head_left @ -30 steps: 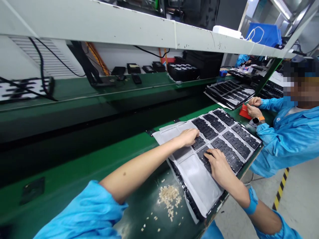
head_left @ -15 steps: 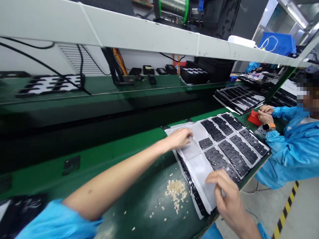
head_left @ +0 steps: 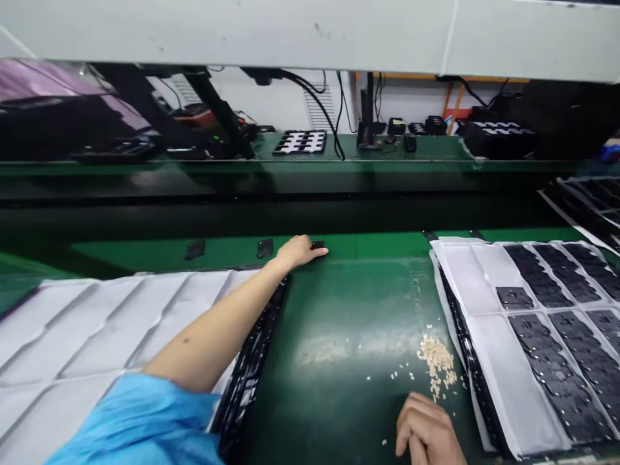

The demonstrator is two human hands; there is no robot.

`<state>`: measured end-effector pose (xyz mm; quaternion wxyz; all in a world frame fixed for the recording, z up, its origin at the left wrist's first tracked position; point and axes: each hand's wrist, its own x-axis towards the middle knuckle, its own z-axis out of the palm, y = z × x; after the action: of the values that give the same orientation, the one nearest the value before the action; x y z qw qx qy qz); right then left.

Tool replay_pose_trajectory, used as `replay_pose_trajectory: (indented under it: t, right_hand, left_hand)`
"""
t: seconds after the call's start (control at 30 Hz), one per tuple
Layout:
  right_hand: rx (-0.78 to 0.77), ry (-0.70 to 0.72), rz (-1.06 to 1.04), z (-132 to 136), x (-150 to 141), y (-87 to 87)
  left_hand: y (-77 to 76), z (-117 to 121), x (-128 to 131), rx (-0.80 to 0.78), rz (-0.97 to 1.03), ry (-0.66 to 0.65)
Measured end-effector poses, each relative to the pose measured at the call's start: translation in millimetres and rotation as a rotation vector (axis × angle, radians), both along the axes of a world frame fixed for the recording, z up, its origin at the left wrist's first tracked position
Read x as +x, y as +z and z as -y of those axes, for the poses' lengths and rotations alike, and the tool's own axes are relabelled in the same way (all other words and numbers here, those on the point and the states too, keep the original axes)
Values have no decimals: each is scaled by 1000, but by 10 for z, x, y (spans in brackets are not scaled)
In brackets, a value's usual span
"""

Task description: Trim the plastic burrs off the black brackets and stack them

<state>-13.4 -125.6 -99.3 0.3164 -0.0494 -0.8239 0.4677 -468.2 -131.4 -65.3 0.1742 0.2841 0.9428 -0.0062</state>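
Note:
My left hand (head_left: 301, 250) reaches over the far edge of the workbench to the bright green strip. Its thumb and fingers close around a small flat black plate (head_left: 318, 245), which they partly cover. Two similar black plates, a nearer one (head_left: 265, 248) and a farther one (head_left: 195, 249), lie to its left on the strip. At the lower right my right hand (head_left: 426, 429) is curled low over the bench, close to a pile of small pale pieces (head_left: 436, 359); whatever its fingers may hold is hidden.
A white compartment tray (head_left: 475, 271) on the right bears rows of black plates. On the left lies a stack topped by a white compartment sheet (head_left: 159, 310), partly under my left arm. A white beam (head_left: 290, 32) crosses overhead; behind stands a shelf (head_left: 436, 147) with cables.
The view has swung left. My left hand has gone from above the right tray to a black plate on the green strip. My right hand has left the tray and its fingers are curled.

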Motion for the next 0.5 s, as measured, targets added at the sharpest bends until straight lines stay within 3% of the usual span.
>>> replay_pose_trajectory:
  t: [0.1,0.27,0.5]
  right_hand:
    - [0,29,55,72,-162,19]
    - [27,26,102,136,-350,-25]
    - [157,-273,280,-106,-83,-27]
  left_hand:
    - [-117,-81,8,38,28,23]
    - [-107,-209,-29,87,125,10]
    - [74,-150,398,287,130,-128]
